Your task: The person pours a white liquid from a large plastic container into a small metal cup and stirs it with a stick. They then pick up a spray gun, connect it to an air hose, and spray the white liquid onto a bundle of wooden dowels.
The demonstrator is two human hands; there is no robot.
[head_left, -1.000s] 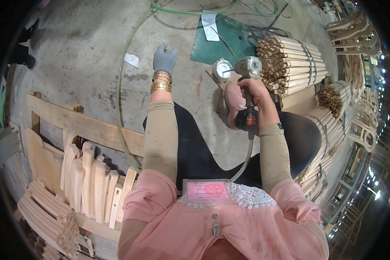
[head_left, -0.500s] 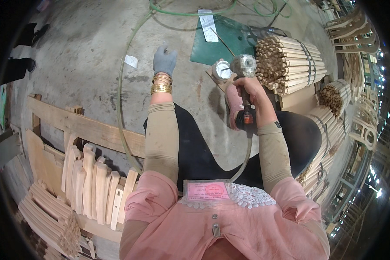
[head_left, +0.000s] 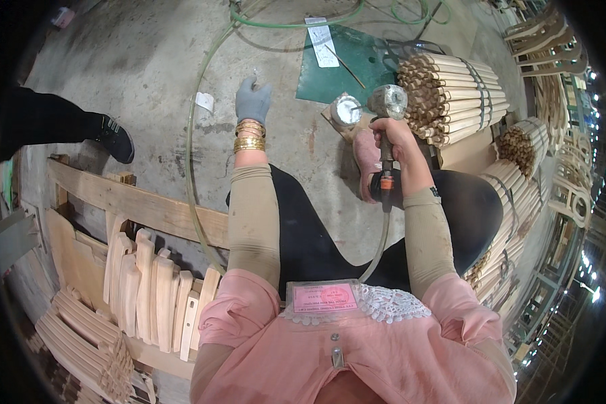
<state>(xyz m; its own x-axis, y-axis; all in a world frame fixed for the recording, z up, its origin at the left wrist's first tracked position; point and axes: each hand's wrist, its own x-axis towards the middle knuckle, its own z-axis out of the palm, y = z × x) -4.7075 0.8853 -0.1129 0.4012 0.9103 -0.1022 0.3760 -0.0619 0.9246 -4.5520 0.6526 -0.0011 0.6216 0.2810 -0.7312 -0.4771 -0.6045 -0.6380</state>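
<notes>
My right hand (head_left: 398, 138) is wrapped round the grip of an air drill (head_left: 388, 102), whose hose runs down from the handle toward my lap. The drill's thin tip points left, at the rim of a small round tin (head_left: 346, 110) with whitish stuff inside; whether it touches cannot be made out. My left hand (head_left: 252, 101), in a grey glove with gold bangles at the wrist, is held out over the concrete floor. Its fingers are curled together, and something small and pale seems to show at the fingertips, too small to name.
Strapped bundles of wooden rods (head_left: 451, 101) lie at the right. A green sheet (head_left: 343, 64) with a paper slip (head_left: 322, 42) is on the floor ahead. A wooden rail (head_left: 135, 202) and upright wooden pieces (head_left: 156, 289) stand at the left. Another person's shoe (head_left: 116, 139) is nearby. A green hose (head_left: 190, 148) crosses the floor.
The other person's leg has come further into view from the left, closer to the wooden rail. Both my hands stay almost where they were, the drill still by the tin.
</notes>
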